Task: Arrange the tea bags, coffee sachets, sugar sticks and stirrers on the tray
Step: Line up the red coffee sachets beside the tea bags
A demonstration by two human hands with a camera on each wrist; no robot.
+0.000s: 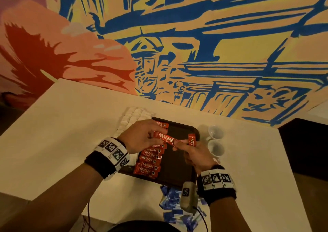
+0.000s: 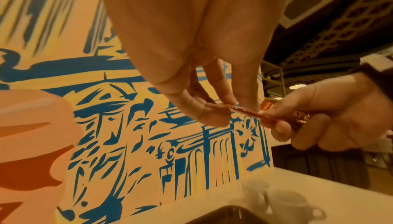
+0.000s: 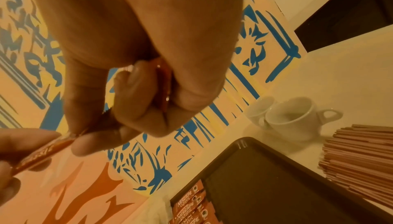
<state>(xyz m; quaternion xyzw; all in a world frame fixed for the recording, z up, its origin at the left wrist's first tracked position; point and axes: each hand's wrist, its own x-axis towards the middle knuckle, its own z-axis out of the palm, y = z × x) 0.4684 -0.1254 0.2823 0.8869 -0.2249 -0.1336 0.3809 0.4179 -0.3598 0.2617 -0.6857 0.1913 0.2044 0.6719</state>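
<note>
Holding one coffee sachet [image 1: 164, 138] between both hands above the dark tray [image 1: 177, 169]: left hand [image 1: 140, 137] fingers pinch its left end, right hand [image 1: 193, 153] fingers pinch the right end with a second sachet [image 1: 191, 139] tucked in the same grip. Sachet row [image 1: 150, 160] lies along the tray's left side. Two white cups [image 1: 215, 141] just right of the tray, stirrer stack [image 3: 361, 157] beyond, blue packets [image 1: 175, 205] on the bench [image 1: 71, 134] near edge.

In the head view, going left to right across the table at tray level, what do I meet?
White tea bags → left hand → held Nescafe sachet → right hand → two white cups. The dark tray lies under the hands, so I leave it unplaced.
</note>
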